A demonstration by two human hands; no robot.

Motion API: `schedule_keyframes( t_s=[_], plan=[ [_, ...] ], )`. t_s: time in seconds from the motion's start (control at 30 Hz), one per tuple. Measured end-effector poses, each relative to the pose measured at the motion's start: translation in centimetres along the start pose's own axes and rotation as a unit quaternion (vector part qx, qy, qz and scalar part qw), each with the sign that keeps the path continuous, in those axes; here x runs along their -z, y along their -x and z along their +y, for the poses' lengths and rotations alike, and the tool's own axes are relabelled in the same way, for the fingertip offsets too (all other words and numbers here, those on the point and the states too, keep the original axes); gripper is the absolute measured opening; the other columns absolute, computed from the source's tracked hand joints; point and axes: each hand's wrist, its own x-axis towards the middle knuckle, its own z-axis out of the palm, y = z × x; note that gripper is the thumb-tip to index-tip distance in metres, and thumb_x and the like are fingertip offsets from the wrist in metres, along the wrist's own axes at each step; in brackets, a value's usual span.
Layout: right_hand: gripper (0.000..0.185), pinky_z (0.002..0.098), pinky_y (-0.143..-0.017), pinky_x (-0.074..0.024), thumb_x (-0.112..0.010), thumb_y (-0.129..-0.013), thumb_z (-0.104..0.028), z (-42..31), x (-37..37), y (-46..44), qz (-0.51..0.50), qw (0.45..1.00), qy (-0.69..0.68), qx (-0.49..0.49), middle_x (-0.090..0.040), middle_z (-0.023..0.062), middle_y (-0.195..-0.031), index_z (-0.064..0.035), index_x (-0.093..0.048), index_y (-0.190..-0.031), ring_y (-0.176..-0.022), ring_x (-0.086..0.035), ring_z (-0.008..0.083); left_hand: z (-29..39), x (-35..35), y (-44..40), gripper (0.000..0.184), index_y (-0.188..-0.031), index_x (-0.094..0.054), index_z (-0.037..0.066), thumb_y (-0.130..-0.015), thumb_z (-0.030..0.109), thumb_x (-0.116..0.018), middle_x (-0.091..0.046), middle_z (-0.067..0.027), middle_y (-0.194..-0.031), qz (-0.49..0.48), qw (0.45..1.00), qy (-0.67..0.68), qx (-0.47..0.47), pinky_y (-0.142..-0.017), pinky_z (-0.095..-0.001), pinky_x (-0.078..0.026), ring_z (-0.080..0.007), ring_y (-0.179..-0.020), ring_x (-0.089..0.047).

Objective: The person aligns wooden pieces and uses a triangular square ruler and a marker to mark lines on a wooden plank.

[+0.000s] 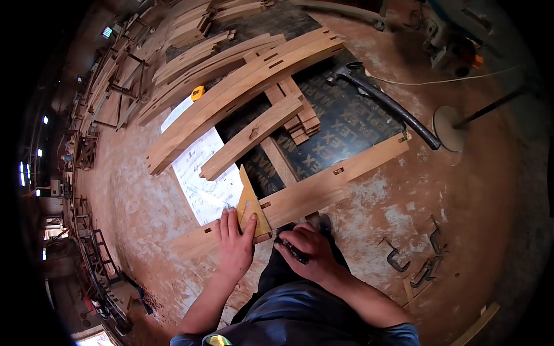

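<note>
My left hand (235, 242) lies with fingers stretched over a long wooden board (311, 199), its thumb on a yellowish triangular set square (249, 206). The square rests across the board, beside a mortise slot. My right hand (311, 249) is closed around a dark, narrow tool (294, 252), just off the board's near edge; its exact kind I cannot make out. Under the far end of the square is a sheet of paper with drawn lines (205, 173). A shorter wooden piece with a tenoned end (251, 138) lies across the paper.
Curved wooden rails with slots (248, 86) cross the dark printed panel (329, 135). A yellow tape measure (198, 93) sits by the paper's far end. A dark hammer-like tool (398, 109) lies at the panel's right. Several clamps (397, 260) are on the dusty floor.
</note>
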Motion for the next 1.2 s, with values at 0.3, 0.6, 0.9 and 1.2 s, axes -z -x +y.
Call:
schedule_keyframes(
  t_s=[0.3,0.6,0.9,1.2],
  plan=[
    [0.026,0.0411,-0.076,-0.0546,-0.081,-0.084,-0.007,1.0,1.1,1.1,0.031,0.999,-0.036,-0.011,-0.072,0.0130,-0.095,-0.0027,-0.069,-0.107,-0.088,-0.067,0.0331,0.3,0.7,0.0,0.071,-0.152,-0.048,0.007,-0.086,0.017,-0.072,-0.033,-0.0381,-0.158,-0.010,1.000,0.001,0.001,-0.120,-0.0664,-0.026,-0.0566,-0.148,-0.031],
    [0.027,0.0419,-0.076,-0.0537,-0.080,-0.084,-0.008,1.1,1.4,1.7,0.036,0.998,-0.047,-0.016,-0.071,0.0137,-0.095,-0.0033,-0.069,-0.109,-0.089,-0.066,0.0340,0.1,1.1,-0.3,0.078,-0.153,-0.039,-0.006,-0.086,0.018,-0.070,-0.032,-0.0379,-0.159,-0.037,0.999,0.002,-0.009,-0.121,-0.0650,-0.025,-0.0540,-0.151,-0.029],
    [0.029,0.0424,-0.075,-0.0547,-0.080,-0.082,-0.005,1.2,1.2,1.7,0.039,0.998,-0.049,-0.012,-0.068,0.0150,-0.092,-0.0033,-0.069,-0.109,-0.087,-0.066,0.0351,0.0,0.7,-0.1,0.064,-0.149,-0.044,-0.008,-0.091,0.013,-0.062,-0.035,-0.0382,-0.157,-0.018,1.000,0.004,-0.013,-0.122,-0.0640,-0.026,-0.0548,-0.149,-0.032],
    [0.028,0.0432,-0.077,-0.0555,-0.080,-0.083,-0.004,1.2,0.9,1.7,0.044,0.998,-0.050,-0.010,-0.069,0.0160,-0.094,-0.0019,-0.069,-0.108,-0.089,-0.067,0.0361,1.2,0.4,-0.9,0.059,-0.148,-0.046,-0.008,-0.095,0.016,-0.058,-0.037,-0.0390,-0.156,-0.006,1.000,-0.008,-0.024,-0.120,-0.0654,-0.028,-0.0558,-0.148,-0.034]
  ],
)
